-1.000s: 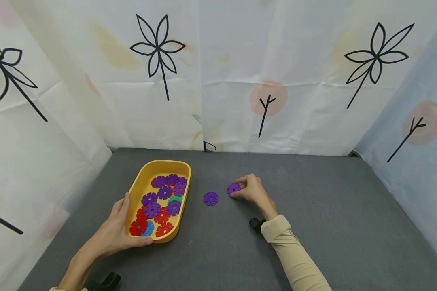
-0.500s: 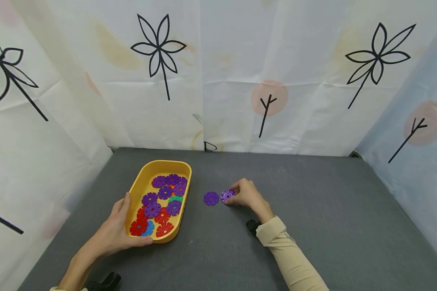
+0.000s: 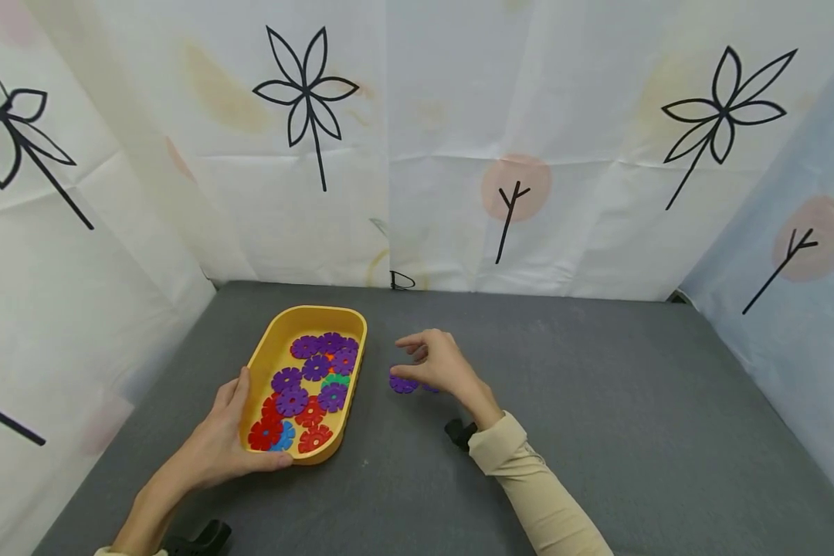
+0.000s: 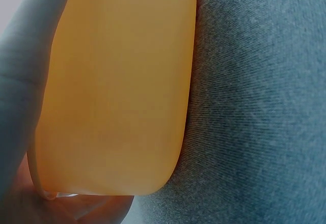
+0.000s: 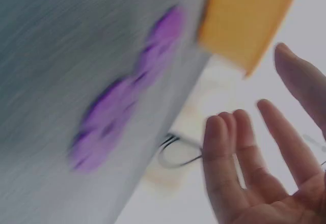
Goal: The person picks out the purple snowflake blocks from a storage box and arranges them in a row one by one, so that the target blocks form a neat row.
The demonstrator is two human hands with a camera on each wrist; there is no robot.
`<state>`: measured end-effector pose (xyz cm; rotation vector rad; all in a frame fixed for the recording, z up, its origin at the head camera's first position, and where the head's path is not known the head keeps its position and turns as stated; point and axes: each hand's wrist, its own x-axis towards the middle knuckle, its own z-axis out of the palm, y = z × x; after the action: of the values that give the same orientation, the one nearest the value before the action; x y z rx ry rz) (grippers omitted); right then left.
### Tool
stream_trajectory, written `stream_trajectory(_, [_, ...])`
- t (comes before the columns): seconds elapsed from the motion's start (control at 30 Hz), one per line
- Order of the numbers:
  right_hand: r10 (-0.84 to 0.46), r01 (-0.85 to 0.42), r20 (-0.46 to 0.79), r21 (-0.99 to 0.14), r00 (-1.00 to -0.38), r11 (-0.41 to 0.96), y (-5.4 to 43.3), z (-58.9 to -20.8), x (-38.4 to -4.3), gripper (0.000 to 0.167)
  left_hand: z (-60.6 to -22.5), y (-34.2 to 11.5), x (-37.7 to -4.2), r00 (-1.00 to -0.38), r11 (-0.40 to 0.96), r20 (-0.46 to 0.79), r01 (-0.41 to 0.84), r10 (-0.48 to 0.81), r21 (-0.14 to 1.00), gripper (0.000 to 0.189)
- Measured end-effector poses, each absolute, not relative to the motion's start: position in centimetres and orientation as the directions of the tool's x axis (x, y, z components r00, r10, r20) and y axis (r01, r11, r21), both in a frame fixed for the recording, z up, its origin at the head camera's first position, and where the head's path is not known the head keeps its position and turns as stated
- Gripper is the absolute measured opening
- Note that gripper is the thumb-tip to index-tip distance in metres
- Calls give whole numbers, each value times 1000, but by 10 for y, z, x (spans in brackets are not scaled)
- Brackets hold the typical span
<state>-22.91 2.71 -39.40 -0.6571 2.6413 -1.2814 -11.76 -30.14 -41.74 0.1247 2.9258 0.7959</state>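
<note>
Just right of the yellow tray [image 3: 275, 349], two purple discs [image 5: 102, 118] lie below the right hand [image 3: 439, 363], fingers wide and empty. The left hand [image 3: 217, 442] grips the tray.

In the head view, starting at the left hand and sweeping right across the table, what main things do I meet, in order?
Left hand → yellow tray → right hand → right sleeve. The purple flowers on the table overlap the right hand, so I left them out.

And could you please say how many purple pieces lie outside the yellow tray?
2: one purple piece nearer the yellow tray, the other to its right. The right hand partly hides both in the head view.
</note>
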Motion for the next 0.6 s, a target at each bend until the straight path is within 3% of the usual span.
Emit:
stream_trajectory(0.23, [-562, -470, 192, -784, -805, 406, -21, -380, -218, 39, -419, -301, -117, -991, 856, -87, 47, 107, 514, 147])
stream_trajectory(0.6, [-642, -515, 194, -777, -742, 361, -87, -382, -207, 41, -417, -301, -115, -991, 849, -64, 69, 121, 524, 144])
